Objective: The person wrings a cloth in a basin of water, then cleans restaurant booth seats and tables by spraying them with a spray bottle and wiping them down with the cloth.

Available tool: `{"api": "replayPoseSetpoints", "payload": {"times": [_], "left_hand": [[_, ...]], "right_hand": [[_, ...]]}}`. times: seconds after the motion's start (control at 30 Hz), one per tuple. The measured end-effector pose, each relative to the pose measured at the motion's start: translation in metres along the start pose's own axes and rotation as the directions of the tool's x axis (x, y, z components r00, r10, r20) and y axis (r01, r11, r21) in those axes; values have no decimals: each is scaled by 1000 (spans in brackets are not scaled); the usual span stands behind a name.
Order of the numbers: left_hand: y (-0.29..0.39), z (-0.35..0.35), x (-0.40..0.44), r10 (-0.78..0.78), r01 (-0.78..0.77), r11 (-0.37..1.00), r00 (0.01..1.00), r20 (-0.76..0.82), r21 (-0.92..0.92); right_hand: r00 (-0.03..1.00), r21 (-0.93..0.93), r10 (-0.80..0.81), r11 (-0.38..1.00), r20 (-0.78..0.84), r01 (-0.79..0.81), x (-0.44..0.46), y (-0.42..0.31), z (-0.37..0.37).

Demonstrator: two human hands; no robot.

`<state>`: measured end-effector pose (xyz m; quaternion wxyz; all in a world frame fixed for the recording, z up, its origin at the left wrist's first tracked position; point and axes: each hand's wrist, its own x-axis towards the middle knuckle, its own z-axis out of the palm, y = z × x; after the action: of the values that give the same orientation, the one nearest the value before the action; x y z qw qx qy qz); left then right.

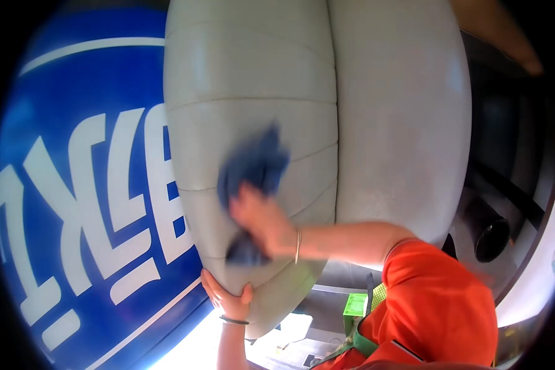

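Observation:
A grey padded cushion [253, 68] with stitched seams fills the middle of the head view, and it looks like part of an upholstered seat. My right hand [262, 219], blurred by motion, is closed around a dark blue cloth [253, 163] lying against the cushion's left panel. A lower bit of the cloth hangs out below the palm. Down at the cushion's bottom left edge, my left hand [227, 302] grips the rim, with its thumb on the front face and its fingers along the side.
A large blue panel [80, 80] with white lettering stands along the left, close beside the cushion. Below lies a bright green box [354, 305]. To the right are a dark cylinder [492, 239] and a curved pale surface [530, 277]. A bare limb [499, 31] shows at the top right.

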<state>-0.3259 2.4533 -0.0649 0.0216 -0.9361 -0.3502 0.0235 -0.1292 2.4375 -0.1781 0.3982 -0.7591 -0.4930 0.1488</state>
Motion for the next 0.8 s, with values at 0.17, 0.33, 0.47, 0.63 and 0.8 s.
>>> {"api": "replayPoseSetpoints", "payload": {"times": [0.17,0.33,0.47,0.63,0.8], "left_hand": [[4,-4,0,-26,26,999,999,-21,23],[8,-3,3,-22,23,999,1000,-11,43],[3,1,6,52,-52,999,995,-87,7],[7,-10,8,-30,30,999,1000,-2,-16],[11,-11,8,-80,80,995,997,-4,-62]], "right_hand": [[825,550,-154,676,-544,489,49,67,-29],[723,443,321,896,-611,-23,60,240,34],[702,724,631,646,-329,-241,-33,200,106],[621,735,684,633,-383,-244,-44,146,103],[783,461,140,864,-606,202,3,-9,-13]]}}
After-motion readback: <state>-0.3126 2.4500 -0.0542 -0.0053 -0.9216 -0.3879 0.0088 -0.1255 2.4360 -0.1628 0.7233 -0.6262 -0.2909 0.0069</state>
